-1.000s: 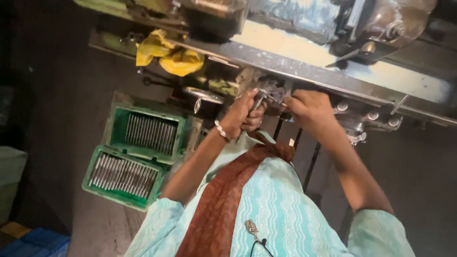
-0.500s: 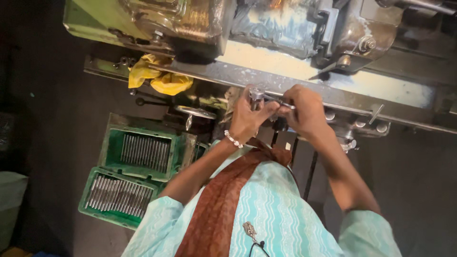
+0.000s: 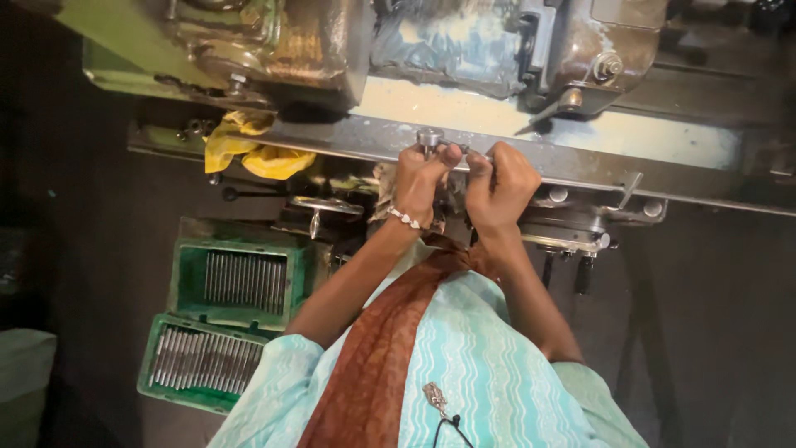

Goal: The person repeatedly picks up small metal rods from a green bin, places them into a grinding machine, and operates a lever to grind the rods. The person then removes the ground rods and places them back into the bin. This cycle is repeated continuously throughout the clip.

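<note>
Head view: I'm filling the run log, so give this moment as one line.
left hand: gripping small metal part | right hand: closed beside it, at machine rail | green crates of metal rods: lower left

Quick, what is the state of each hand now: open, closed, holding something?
Left hand: closed, gripping a small metal part at the machine's rail.
Right hand: closed beside it; what it holds cannot be told.

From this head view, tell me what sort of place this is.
Probably a machine shop: a heavy metal machine with a long steel bed, green crates of metal rods, and both hands at a small fitting.
</note>
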